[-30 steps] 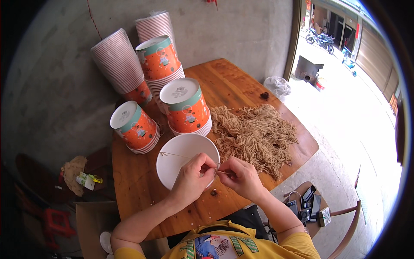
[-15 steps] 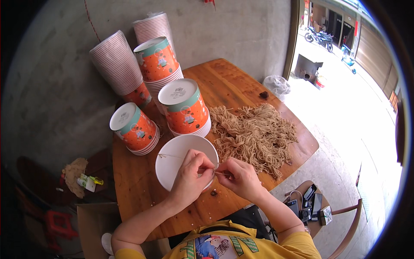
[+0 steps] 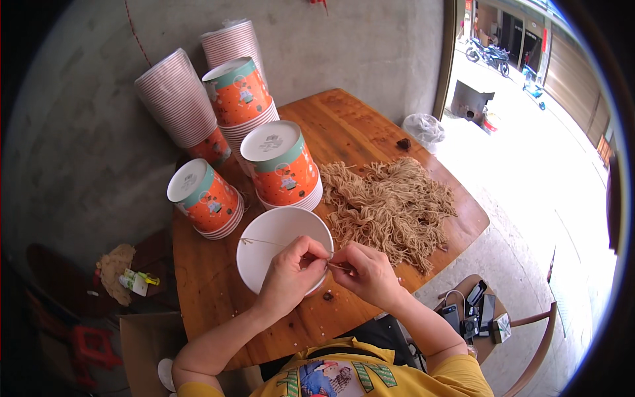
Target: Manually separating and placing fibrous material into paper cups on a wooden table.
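Close together over the near right rim of a white paper bowl, my left hand and my right hand each pinch a thin tan string. One length of the string stretches left from my left hand across the bowl, with a small knot-like tuft at its end. Its middle is hidden by my fingertips. Just beyond my right hand lies a large tangled heap of tan strings on the wooden table.
Stacks of upturned orange paper buckets stand behind the bowl, with taller wrapped stacks against the wall. A cardboard box is below the table's left side. At right, a chair holds phones and small devices. A clear plastic bag hangs beyond the table.
My left hand has dipped slightly, its fingers still pinching beside the right ones. Otherwise the hands, string and bowl stay nearly in place; the view shifts very slightly.
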`<state>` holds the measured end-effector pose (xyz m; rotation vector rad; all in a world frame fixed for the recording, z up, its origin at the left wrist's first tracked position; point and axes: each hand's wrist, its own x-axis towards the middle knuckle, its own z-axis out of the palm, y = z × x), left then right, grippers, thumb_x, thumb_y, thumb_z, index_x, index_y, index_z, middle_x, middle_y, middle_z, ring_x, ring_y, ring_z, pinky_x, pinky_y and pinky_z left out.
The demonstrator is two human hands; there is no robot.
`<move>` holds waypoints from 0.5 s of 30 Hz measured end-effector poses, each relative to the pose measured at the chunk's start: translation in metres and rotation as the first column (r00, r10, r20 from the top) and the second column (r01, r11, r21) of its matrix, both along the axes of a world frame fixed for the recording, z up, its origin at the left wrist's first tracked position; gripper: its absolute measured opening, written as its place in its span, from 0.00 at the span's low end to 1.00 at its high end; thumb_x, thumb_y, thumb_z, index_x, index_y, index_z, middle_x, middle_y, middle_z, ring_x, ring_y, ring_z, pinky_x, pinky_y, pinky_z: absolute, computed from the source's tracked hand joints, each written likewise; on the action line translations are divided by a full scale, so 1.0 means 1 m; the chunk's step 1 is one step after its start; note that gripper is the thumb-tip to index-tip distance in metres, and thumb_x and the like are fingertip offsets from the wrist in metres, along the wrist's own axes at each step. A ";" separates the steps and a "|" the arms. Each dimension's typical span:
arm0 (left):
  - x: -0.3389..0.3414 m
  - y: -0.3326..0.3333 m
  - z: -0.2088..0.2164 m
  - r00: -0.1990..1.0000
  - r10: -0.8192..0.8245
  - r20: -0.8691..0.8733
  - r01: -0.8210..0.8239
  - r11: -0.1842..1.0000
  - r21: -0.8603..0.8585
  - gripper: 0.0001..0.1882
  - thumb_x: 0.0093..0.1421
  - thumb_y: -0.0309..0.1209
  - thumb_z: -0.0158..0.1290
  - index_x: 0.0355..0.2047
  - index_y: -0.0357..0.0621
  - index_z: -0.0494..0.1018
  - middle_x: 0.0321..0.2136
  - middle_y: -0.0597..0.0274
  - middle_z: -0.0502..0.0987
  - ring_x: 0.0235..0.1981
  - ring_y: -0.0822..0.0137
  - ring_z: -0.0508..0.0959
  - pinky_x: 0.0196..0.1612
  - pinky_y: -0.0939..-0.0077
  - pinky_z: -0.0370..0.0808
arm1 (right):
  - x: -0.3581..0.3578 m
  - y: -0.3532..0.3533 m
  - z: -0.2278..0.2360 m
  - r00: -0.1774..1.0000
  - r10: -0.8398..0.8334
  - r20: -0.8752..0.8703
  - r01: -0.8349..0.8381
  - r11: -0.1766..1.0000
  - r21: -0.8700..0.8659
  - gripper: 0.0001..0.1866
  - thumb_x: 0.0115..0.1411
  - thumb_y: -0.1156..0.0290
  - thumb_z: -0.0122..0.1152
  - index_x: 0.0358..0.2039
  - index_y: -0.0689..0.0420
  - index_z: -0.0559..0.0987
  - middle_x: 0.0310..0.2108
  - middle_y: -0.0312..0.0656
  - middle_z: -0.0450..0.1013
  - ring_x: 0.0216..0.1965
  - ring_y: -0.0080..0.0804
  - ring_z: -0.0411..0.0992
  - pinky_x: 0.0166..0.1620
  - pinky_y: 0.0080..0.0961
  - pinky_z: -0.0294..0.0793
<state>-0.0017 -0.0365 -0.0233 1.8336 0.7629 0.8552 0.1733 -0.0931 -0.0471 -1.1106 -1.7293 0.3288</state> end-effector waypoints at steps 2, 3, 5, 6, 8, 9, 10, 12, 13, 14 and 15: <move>0.000 0.001 -0.002 1.000 -0.008 0.023 0.010 0.996 -0.087 0.04 0.59 0.19 0.52 0.34 0.40 0.70 0.31 0.69 0.75 0.31 0.79 0.74 0.36 0.80 0.74 | -0.001 0.000 0.000 1.000 0.001 -0.006 -0.001 1.000 0.001 0.08 0.50 0.79 0.65 0.30 0.59 0.74 0.24 0.40 0.70 0.25 0.32 0.72 0.26 0.25 0.73; 0.000 0.001 -0.001 1.000 -0.007 0.022 0.009 0.996 -0.087 0.04 0.59 0.19 0.52 0.34 0.40 0.70 0.31 0.69 0.75 0.31 0.79 0.74 0.36 0.80 0.74 | -0.001 0.000 0.000 1.000 -0.004 -0.020 0.004 1.000 -0.002 0.08 0.50 0.78 0.65 0.30 0.59 0.74 0.24 0.39 0.70 0.24 0.30 0.72 0.26 0.24 0.72; 0.000 0.001 0.001 0.999 -0.014 0.042 0.021 0.985 -0.170 0.04 0.59 0.19 0.52 0.34 0.40 0.70 0.31 0.69 0.74 0.32 0.80 0.73 0.38 0.81 0.73 | -0.002 -0.001 0.000 0.999 -0.008 -0.035 0.008 1.000 -0.005 0.08 0.51 0.78 0.64 0.30 0.60 0.74 0.24 0.38 0.70 0.24 0.28 0.72 0.26 0.23 0.72; 0.000 0.002 0.003 0.999 -0.014 0.042 0.021 0.985 -0.171 0.04 0.59 0.19 0.52 0.34 0.40 0.70 0.31 0.69 0.74 0.32 0.80 0.73 0.38 0.81 0.73 | -0.003 -0.002 0.001 0.996 -0.009 -0.091 0.005 0.999 -0.050 0.07 0.52 0.78 0.64 0.31 0.60 0.74 0.24 0.38 0.70 0.23 0.26 0.71 0.26 0.22 0.71; 0.000 0.002 0.008 0.999 -0.030 0.043 0.044 0.934 -0.353 0.08 0.58 0.16 0.50 0.36 0.41 0.68 0.33 0.66 0.74 0.37 0.77 0.73 0.44 0.81 0.72 | -0.005 -0.003 0.002 0.989 -0.011 -0.148 -0.003 0.996 -0.094 0.07 0.53 0.78 0.64 0.31 0.60 0.74 0.24 0.37 0.70 0.23 0.23 0.70 0.26 0.20 0.70; 0.000 0.001 0.009 0.999 -0.029 0.043 0.042 0.934 -0.354 0.08 0.58 0.16 0.50 0.36 0.41 0.68 0.33 0.66 0.74 0.37 0.77 0.73 0.44 0.81 0.72 | -0.006 -0.003 0.001 0.980 -0.020 -0.197 -0.008 0.990 -0.138 0.06 0.54 0.77 0.63 0.31 0.60 0.74 0.24 0.36 0.69 0.22 0.20 0.69 0.26 0.18 0.69; 0.000 0.001 0.009 0.997 -0.006 0.073 0.037 0.906 -0.422 0.08 0.58 0.17 0.51 0.36 0.40 0.68 0.33 0.66 0.73 0.36 0.77 0.73 0.43 0.81 0.72 | -0.007 -0.003 0.000 0.969 -0.031 -0.246 -0.015 0.983 -0.182 0.06 0.55 0.76 0.62 0.31 0.60 0.74 0.24 0.35 0.69 0.22 0.17 0.67 0.26 0.16 0.68; 0.001 0.002 0.009 0.994 0.015 0.104 0.038 0.872 -0.489 0.08 0.57 0.18 0.52 0.36 0.40 0.67 0.33 0.65 0.73 0.35 0.77 0.73 0.42 0.82 0.71 | -0.008 -0.004 -0.003 0.955 -0.046 -0.292 -0.023 0.973 -0.229 0.06 0.57 0.75 0.62 0.31 0.60 0.73 0.24 0.33 0.68 0.22 0.16 0.67 0.25 0.15 0.66; 0.001 0.003 0.008 0.990 0.021 0.141 0.060 0.839 -0.540 0.08 0.57 0.18 0.52 0.35 0.41 0.67 0.33 0.65 0.73 0.34 0.76 0.72 0.41 0.82 0.71 | -0.009 -0.004 -0.005 0.940 -0.063 -0.336 -0.034 0.961 -0.275 0.06 0.58 0.74 0.61 0.31 0.60 0.73 0.23 0.32 0.68 0.22 0.15 0.66 0.25 0.14 0.65; 0.000 0.004 0.008 0.984 0.030 0.178 0.081 0.805 -0.588 0.08 0.56 0.18 0.53 0.35 0.41 0.67 0.33 0.65 0.73 0.33 0.76 0.72 0.40 0.83 0.70 | -0.010 -0.003 -0.008 0.940 -0.062 -0.337 -0.035 0.961 -0.274 0.06 0.58 0.74 0.61 0.31 0.60 0.73 0.23 0.32 0.68 0.22 0.15 0.66 0.25 0.14 0.65; 0.000 0.005 0.007 0.984 0.031 0.177 0.081 0.805 -0.587 0.08 0.56 0.18 0.53 0.35 0.41 0.67 0.33 0.65 0.73 0.33 0.76 0.72 0.40 0.83 0.70 | -0.012 -0.002 -0.013 0.899 -0.071 -0.433 -0.079 0.944 -0.319 0.06 0.60 0.74 0.61 0.32 0.60 0.72 0.23 0.30 0.68 0.22 0.14 0.65 0.24 0.13 0.64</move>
